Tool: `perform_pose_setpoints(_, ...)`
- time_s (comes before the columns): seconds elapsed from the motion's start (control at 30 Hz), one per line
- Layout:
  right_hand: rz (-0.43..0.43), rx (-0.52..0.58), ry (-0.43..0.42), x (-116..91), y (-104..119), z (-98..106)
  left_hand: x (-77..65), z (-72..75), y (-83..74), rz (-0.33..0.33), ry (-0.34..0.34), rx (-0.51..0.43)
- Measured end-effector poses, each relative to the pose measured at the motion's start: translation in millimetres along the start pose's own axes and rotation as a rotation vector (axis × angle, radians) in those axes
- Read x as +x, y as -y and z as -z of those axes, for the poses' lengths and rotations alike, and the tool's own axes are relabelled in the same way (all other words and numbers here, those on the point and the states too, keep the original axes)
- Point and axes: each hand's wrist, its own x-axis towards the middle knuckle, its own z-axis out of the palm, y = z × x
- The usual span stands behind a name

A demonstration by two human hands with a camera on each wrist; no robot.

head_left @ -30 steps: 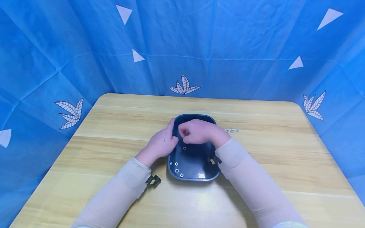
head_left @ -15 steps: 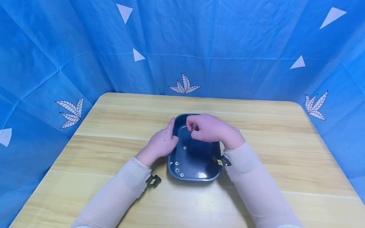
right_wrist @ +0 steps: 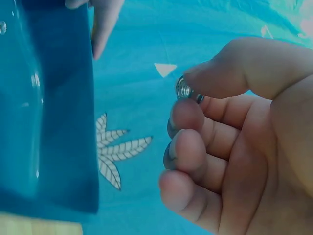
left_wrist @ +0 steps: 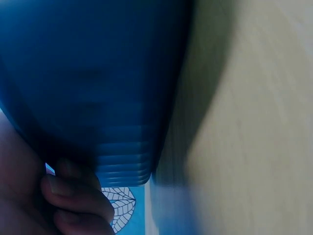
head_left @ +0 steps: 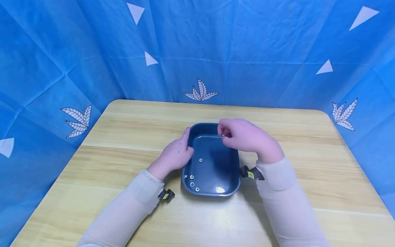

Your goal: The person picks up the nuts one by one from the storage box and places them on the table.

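Observation:
A dark blue tray [head_left: 213,171] sits in the middle of the table. My left hand [head_left: 174,154] grips its left wall, index finger along the rim and thumb on the inner side; in the left wrist view curled fingers [left_wrist: 73,191] lie against the outside of the wall. Over the tray's far right corner, my right hand [head_left: 247,137] pinches a small metal nut [right_wrist: 184,89] between thumb and index finger. Several nuts lie in the tray: one nut [head_left: 201,160] near the middle left, others such as this nut [head_left: 197,189] at the near left corner.
The wooden table [head_left: 123,137] extends around the tray on all sides. A blue patterned curtain [head_left: 262,41] hangs behind it and at both sides. A small black device [head_left: 253,173] is strapped at my right wrist, another device [head_left: 166,195] at my left.
My right hand has moved right across the tray to its far right corner, the nut in its fingers. It now covers the spot where three nuts showed on the table. The left hand stays put.

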Motion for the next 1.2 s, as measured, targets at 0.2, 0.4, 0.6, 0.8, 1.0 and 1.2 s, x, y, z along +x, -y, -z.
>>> perform_pose_setpoints(0.2,-0.04,0.0,-0.033,-8.7,-16.2,10.1,0.0,-0.3,-0.3,-0.001,0.0,-0.006)
perform_pose_setpoints(0.4,-0.101,-0.008,-0.071,-17.1,-32.6,20.7,-0.3,-0.1,0.0,0.0,0.004,-0.018)
perform_pose_setpoints(0.6,-0.16,0.001,-0.085,-26.5,-47.4,30.2,-0.8,1.0,-0.5,0.0,0.007,-0.014)
perform_pose_setpoints(0.8,-0.187,0.006,-0.115,-36.7,-63.8,36.7,-0.8,0.8,-1.1,0.004,0.009,-0.02)
perform_pose_setpoints(1.0,-0.233,0.009,-0.095,-46.6,-81.6,41.3,-1.4,0.2,-1.8,0.008,0.011,-0.018)
perform_pose_setpoints(1.2,-0.277,0.007,-0.066,-54.4,-95.7,45.6,-1.9,1.0,-3.1,0.012,0.01,-0.009)
